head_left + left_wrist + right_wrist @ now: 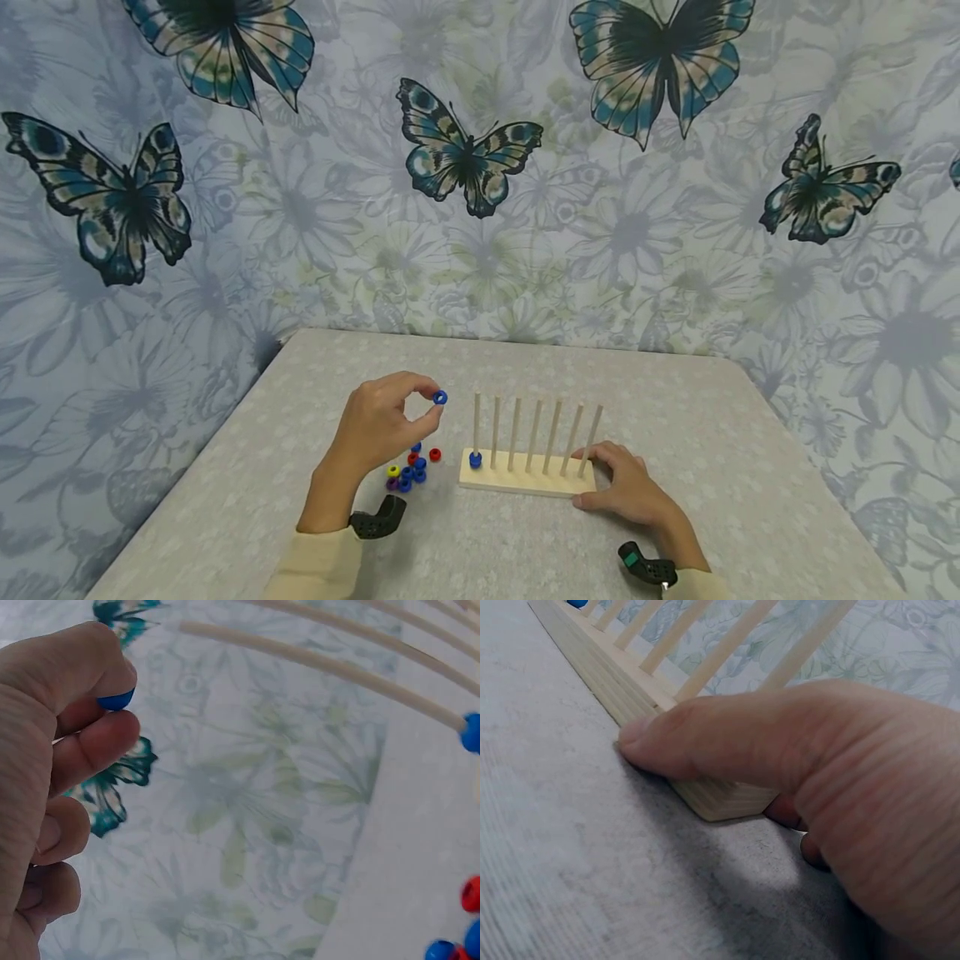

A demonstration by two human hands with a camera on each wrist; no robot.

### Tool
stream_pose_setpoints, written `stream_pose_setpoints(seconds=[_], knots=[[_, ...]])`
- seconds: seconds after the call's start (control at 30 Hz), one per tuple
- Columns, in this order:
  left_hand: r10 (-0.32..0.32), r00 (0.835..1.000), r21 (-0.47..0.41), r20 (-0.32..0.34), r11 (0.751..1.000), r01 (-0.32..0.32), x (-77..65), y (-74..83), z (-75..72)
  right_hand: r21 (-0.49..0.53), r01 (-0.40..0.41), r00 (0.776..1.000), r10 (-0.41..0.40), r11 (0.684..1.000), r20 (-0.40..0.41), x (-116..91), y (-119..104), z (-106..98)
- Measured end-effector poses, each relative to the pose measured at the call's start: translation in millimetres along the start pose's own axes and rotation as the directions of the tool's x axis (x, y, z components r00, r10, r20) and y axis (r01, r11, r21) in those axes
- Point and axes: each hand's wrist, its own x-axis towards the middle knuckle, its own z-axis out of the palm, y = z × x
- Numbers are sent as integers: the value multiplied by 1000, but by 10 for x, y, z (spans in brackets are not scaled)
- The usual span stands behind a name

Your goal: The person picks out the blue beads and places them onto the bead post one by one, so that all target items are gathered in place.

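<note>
Between thumb and forefinger my left hand (384, 421) pinches a blue bead (440, 397), its hole showing in the head view. It is raised to about the height of the peg tops, just left of the leftmost peg (477, 421). The left wrist view shows only a sliver of that bead between the fingers. A wooden pegboard (525, 482) with several upright pegs stands on the table, and blue beads (476, 460) sit at the foot of its leftmost peg. My right hand (626, 487) grips the board's right end, thumb along the front edge, fingers behind.
Loose blue beads (407, 472), red beads (435, 454), a yellow bead (393, 471) and a purple bead (392, 483) lie clustered left of the board, below the left hand. A pale cloth covers the table (300, 400). Behind it rises a wall with butterflies (471, 158).
</note>
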Motion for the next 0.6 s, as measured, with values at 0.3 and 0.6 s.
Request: stream_pose_setpoints(seconds=[0.3,0.6], knots=[[17,998,-84,-57,996,-22,231,209,-99,18,-12,1000,11,1000,7,1,17,45],[13,997,-122,-81,992,-23,258,248,23,0,-17,1000,17,1000,-8,5,21,25]])
